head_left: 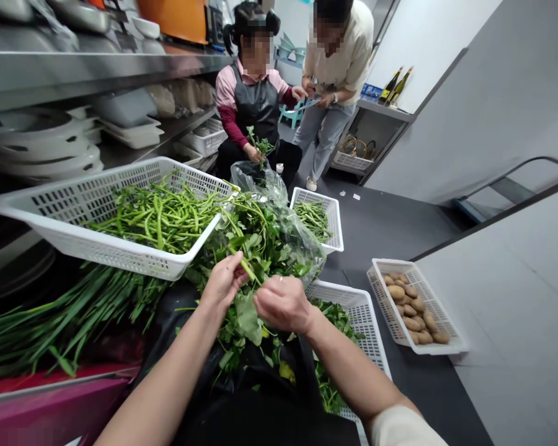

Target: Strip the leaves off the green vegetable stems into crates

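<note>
Because the white slatted plastic basket [121, 253] sits beside the leafy green heap [266, 238], stray leaves could fall in; the left hand [221, 284] pinches, and the nearly fisted right hand [284, 305] grips, a thick green stem [248, 269] that uneven twisting could crush.

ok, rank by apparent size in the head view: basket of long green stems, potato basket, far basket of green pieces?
1. basket of long green stems
2. potato basket
3. far basket of green pieces
</note>
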The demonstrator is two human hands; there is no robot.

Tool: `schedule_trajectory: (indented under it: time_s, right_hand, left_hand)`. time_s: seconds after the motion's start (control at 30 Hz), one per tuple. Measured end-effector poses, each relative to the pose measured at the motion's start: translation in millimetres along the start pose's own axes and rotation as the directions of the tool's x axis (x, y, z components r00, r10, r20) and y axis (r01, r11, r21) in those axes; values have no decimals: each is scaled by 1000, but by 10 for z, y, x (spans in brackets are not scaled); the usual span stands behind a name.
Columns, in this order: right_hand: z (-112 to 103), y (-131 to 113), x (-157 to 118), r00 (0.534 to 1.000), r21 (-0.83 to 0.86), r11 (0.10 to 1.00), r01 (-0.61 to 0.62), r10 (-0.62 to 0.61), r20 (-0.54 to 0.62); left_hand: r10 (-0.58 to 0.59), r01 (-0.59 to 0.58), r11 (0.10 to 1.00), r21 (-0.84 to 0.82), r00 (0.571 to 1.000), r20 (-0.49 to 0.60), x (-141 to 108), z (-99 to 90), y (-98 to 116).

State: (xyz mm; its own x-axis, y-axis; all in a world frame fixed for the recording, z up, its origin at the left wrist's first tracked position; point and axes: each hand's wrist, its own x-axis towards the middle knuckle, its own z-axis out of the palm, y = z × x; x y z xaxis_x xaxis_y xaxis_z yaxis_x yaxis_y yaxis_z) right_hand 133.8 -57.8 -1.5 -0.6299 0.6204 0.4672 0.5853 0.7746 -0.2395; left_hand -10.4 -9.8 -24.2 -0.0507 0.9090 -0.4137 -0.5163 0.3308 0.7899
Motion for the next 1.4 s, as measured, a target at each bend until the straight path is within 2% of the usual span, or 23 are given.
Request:
schedule_trajectory:
  time_s: [0.07,0.13,0.17,0.2,0.27,0.37,0.43,0.5,0.6,0.67,0.73,0.8,0.87,0.9,0.97,1.0,1.03,1.07,1.17,1.23,1.27,1.33,1.4]
  right_hand:
    - [-187,-12,-213,1000,-33,999,1,-1,-18]
    - [-364,45,-498,981,-82,979,-188,192,43]
    - [-436,96,-649,937,-123,938,-324,337,98]
    - [-491,151,-789,870,-170,879,-446,471,148]
    - [-542,237,-988,755,-192,777,-600,629,187]
    - [-463,235,-958,705,82,702,-708,697,131]
    - [-332,189,-745,684,293,637,-713,724,91]
    - [-176,167,-487,662,413,572,-709,742,110]
    - [40,198,-213,686,584,431,-688,647,333]
    - [149,234,-154,725,650,353,-673,486,488]
    - [225,276,-168,718,628,350,-695,381,582]
    - [269,349,-216,687,590,353,-726,390,613]
    - [285,474,-270,671,645,255,-721,491,556]
    - [284,554,-295,641,706,160,-690,588,493]
    - [270,717,-337,503,818,-10,-575,784,364]
    - [260,783,-354,424,855,-58,-516,850,313]
    - [253,826,-368,368,878,-82,-471,887,280]
    - [250,841,-376,352,892,-94,-443,896,270]
    - [280,717,-364,440,894,-199,-401,814,379]
    - [323,568,-324,516,855,-290,-431,698,497]
    - [342,506,-298,540,839,-290,-461,659,524]
    - [354,455,-245,588,823,-189,-536,615,525]
    - [319,520,-201,648,816,-25,-578,594,477]
  left_hand:
    - [-41,39,999,-33,998,-49,45,-45,-21]
    - [-70,70,997,26,998,-6,58,-99,-23]
    - [-87,84,994,75,996,37,51,-123,-22]
    - [-108,95,986,135,990,89,36,-142,-23]
    - [-143,88,960,266,971,194,-11,-155,-35]
    - [-158,6,900,436,936,313,-102,-111,-79]
    - [-133,-71,861,504,925,357,-162,-62,-101]
    - [-107,-145,819,556,912,395,-218,-20,-103]
    - [-43,-284,744,605,883,467,-288,9,-81]
    - [17,-366,682,634,874,486,-321,9,-68]
    - [67,-411,604,683,880,470,-340,-2,-63]
    - [70,-422,545,725,884,462,-348,-24,-61]
    - [15,-395,548,737,886,464,-350,-53,-57]
    - [-21,-370,568,736,887,462,-351,-68,-54]
    - [-73,-318,608,728,890,450,-351,-96,-52]
    - [-82,-302,617,726,893,442,-352,-106,-53]
    - [-83,-297,620,727,895,437,-354,-113,-57]
    - [-73,-305,615,727,896,438,-357,-116,-62]
    - [30,-403,528,748,889,458,-371,-111,-89]
    - [134,-500,384,776,862,489,-385,-110,-113]
    - [173,-537,301,788,844,508,-392,-116,-124]
    - [209,-580,164,798,811,546,-405,-143,-132]
    - [208,-596,108,796,796,568,-411,-185,-110]
